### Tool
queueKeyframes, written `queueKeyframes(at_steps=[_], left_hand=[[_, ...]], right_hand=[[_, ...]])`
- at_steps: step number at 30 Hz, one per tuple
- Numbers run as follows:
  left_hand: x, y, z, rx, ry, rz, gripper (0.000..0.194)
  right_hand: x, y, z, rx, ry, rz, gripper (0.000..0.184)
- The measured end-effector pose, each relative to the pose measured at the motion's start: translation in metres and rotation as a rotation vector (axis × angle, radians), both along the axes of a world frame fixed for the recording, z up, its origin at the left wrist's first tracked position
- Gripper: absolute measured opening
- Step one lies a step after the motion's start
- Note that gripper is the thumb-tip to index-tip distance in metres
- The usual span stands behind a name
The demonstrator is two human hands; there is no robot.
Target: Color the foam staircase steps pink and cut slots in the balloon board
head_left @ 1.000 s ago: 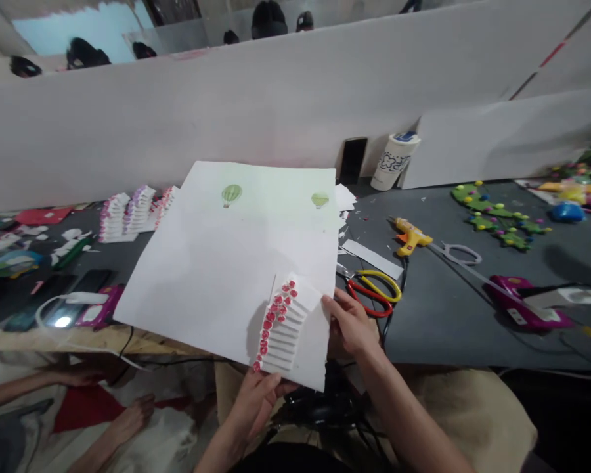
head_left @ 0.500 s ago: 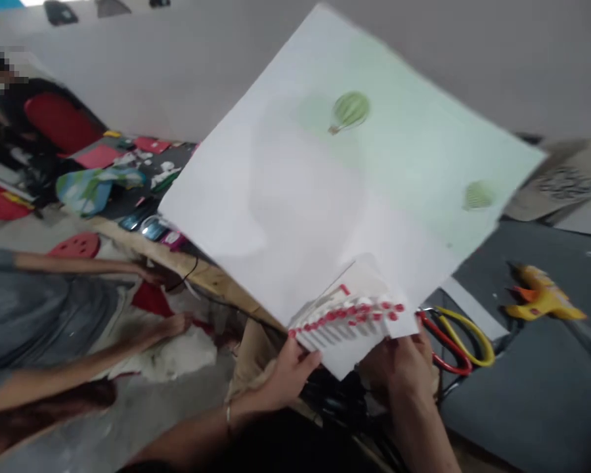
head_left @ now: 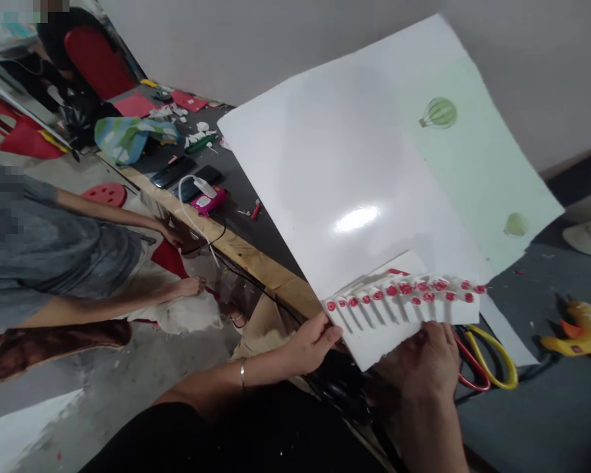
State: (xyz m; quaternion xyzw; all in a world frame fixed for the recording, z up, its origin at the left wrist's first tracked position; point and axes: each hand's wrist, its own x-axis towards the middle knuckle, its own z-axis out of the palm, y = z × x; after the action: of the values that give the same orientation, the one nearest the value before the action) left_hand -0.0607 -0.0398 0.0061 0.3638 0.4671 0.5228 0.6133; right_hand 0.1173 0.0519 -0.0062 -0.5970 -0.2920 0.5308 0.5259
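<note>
A large white board [head_left: 315,157] is held up tilted in front of me. Its right side is a pale green panel [head_left: 477,157] printed with a green hot-air balloon [head_left: 440,113] and a second, fainter one. Along the near edge stands a row of white pieces with red tips [head_left: 404,289], which cast stripes of shadow on a white flap. My left hand [head_left: 311,345] pinches the near left corner, thumb on top. At the near edge, my right hand [head_left: 431,361] grips from below, its fingers partly hidden under the board.
Scissors with red and yellow handles [head_left: 492,358] and a yellow glue gun [head_left: 581,338] lie on the dark table at right. Further left are phones [head_left: 172,172], a pink charger [head_left: 209,200], a patterned cloth [head_left: 123,138] and white scraps. Another person [head_left: 59,243] is at the left.
The view has shifted, and the board now appears further right and turned, with a bright glare on its surface. Both hands keep their hold on it.
</note>
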Motion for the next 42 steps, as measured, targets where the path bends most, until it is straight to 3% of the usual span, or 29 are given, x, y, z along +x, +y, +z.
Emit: queueKeyframes(at_steps=[6,11,15,20,26,34,38,42], left_hand=[[-0.002,0.001,-0.003,-0.068,-0.026,-0.006,0.066],[0.001,-0.002,-0.021,-0.13,-0.109,-0.001,0.069],[0.0,-0.009,-0.028,-0.197,-0.114,0.036,0.067],[-0.007,-0.023,-0.026,-0.25,-0.091,0.071,0.062],[-0.014,-0.022,-0.031,-0.31,-0.028,0.231,0.056],[-0.022,-0.011,-0.016,-0.293,0.021,0.279,0.059],[-0.036,-0.013,-0.018,-0.29,0.037,0.269,0.059],[-0.053,-0.011,-0.016,-0.256,0.082,0.339,0.059]], right_hand=[[-0.003,0.002,0.02,-0.064,0.108,-0.034,0.033],[0.003,0.005,0.01,-0.11,0.117,0.029,0.035],[0.005,0.006,0.001,-0.097,0.172,0.083,0.041],[-0.002,-0.001,0.0,-0.098,0.181,0.097,0.051],[-0.019,-0.001,0.004,-0.087,0.211,0.161,0.057],[-0.028,0.008,0.018,0.01,0.238,0.205,0.052],[-0.038,0.005,0.016,0.002,0.244,0.213,0.054],[-0.047,0.005,0.014,0.042,0.224,0.306,0.048]])
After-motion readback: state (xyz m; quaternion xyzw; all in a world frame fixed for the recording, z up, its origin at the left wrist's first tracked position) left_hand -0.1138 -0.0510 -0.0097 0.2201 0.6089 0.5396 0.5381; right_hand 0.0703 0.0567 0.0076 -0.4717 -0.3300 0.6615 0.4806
